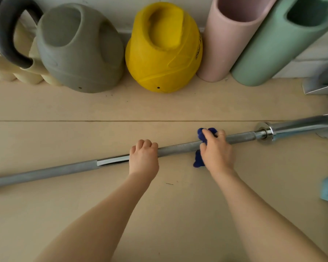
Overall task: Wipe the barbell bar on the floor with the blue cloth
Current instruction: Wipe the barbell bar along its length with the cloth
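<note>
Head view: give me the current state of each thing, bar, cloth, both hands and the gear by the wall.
barbell bar: lying on the floor, gripped by both hands.
blue cloth: bunched round the bar under the right hand.
left hand: fingers curled over the bar.
right hand: grips the cloth against the bar, near the collar.
yellow kettlebell: standing upright by the wall.
grey kettlebell: standing upright beside it.
pink roller: leaning against the wall.
green roller: leaning against the wall.
</note>
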Available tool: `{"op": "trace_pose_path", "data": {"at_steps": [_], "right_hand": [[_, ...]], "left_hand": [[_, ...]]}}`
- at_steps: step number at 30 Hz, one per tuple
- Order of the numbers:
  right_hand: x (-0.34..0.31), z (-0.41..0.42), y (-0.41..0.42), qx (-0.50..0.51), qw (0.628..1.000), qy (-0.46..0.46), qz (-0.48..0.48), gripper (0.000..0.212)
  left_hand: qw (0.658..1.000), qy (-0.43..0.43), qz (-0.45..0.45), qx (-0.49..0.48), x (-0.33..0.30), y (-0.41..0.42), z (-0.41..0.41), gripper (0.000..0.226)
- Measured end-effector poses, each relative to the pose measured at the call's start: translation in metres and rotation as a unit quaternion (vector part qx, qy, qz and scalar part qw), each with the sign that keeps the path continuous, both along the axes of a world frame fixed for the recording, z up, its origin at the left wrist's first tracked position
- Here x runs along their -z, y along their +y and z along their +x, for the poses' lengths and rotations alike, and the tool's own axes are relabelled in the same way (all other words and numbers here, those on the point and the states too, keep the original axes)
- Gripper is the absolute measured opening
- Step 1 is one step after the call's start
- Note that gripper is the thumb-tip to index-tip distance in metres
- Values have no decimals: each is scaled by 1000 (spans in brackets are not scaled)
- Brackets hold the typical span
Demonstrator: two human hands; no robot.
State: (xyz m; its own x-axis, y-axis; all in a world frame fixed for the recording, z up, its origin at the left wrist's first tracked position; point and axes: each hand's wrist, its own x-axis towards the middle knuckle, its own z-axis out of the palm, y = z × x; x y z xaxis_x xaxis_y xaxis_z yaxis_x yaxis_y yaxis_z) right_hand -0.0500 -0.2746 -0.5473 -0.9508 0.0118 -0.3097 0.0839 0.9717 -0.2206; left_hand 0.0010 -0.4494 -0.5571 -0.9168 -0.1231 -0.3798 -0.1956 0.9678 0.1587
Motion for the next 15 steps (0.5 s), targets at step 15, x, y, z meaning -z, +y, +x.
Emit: {"op": "trace_pose_path", "data": {"at_steps": [15], "right_hand": [[6, -22, 49, 8, 999, 23, 33, 31]], "left_hand": [[994, -6, 65, 86, 0, 51, -38, 44]]}}
